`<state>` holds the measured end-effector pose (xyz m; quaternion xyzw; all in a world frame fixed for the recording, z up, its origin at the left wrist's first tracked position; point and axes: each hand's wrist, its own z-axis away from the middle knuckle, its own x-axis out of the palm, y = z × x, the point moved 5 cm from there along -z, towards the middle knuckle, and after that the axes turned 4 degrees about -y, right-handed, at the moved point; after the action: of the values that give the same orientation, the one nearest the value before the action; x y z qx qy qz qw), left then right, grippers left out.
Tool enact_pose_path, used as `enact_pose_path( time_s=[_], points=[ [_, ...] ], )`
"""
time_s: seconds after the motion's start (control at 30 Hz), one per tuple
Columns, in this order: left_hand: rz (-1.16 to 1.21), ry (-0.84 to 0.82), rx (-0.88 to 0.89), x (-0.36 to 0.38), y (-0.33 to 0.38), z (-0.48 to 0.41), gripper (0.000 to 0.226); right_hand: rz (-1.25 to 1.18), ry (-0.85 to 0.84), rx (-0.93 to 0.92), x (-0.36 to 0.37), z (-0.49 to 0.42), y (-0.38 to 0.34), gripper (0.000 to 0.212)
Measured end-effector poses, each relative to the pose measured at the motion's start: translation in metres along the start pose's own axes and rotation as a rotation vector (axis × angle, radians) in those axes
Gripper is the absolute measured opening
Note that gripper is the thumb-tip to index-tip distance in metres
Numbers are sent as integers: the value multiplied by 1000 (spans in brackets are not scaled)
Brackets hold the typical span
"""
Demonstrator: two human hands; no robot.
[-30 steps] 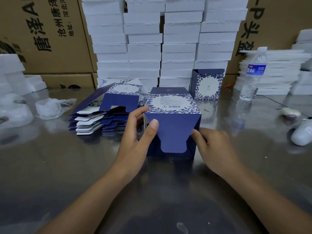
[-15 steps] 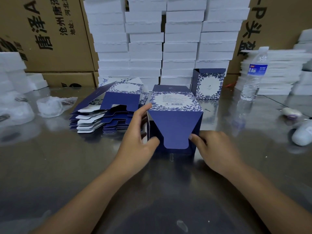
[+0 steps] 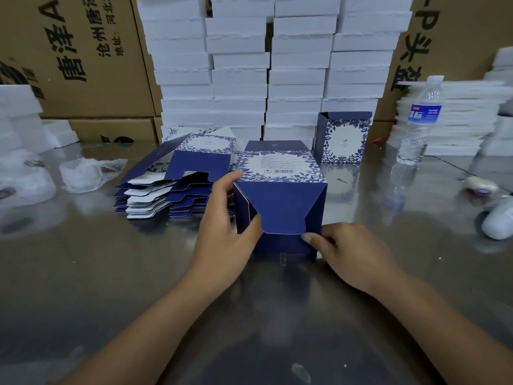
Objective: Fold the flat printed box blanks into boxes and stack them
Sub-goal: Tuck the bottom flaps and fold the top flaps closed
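A dark blue box [image 3: 280,187] with a white floral panel lies on its side on the metal table [image 3: 111,273], its open end toward me. My left hand [image 3: 222,229] grips its left edge, thumb pushing into the left side of the folded blue flap. My right hand [image 3: 349,254] presses the flap's lower right corner with the thumb, fingers curled at the box's bottom right. A pile of flat blue blanks [image 3: 169,184] lies to the left. One folded box [image 3: 344,137] stands upright behind.
White foam trays [image 3: 266,65] are stacked high at the back, with cardboard cartons [image 3: 69,51] behind. A water bottle [image 3: 419,120] stands at right, more foam sheets [image 3: 455,120] beyond it. Crumpled plastic [image 3: 88,170] lies at left. White objects [image 3: 497,220] sit at the right edge.
The blue flap has folded down flatter against the box's open end. My left thumb moved down from the flap's upper left to its lower left; my right thumb stays at the lower right corner.
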<state>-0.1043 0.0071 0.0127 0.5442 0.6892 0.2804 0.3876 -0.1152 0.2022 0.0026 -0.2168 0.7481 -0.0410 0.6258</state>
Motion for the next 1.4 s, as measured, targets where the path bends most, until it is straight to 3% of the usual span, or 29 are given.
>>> enact_pose_path(
  time_s=[0.2,0.4,0.63,0.77,0.87,1.0,1.1,1.23,1.4],
  points=[
    [89,119,13,-8,4,-2,60,42,-3,-81,3,2,-5,39],
    [115,126,36,-7,5,-2,57,8,73,-118,-2,1,-4,27],
    [92,145,33,-11,6,-2,59,32,68,-83,1,1,-4,48],
    [107,140,25,-11,8,-2,59,-253,248,-68,-5,3,-7,83],
    [92,94,18,-8,8,-2,63,-381,433,-197,-15,7,-14,77],
    [50,-10,31,0,7,0,69,-205,583,-366,-27,13,-27,68],
    [12,-79,23,2,5,1,81,-150,620,-382,-30,16,-36,49],
    [-12,-188,-2,6,4,2,92,-271,610,-305,-35,17,-33,49],
    [-93,-196,87,8,10,8,58,-526,698,-295,-45,16,-20,33]
  ],
)
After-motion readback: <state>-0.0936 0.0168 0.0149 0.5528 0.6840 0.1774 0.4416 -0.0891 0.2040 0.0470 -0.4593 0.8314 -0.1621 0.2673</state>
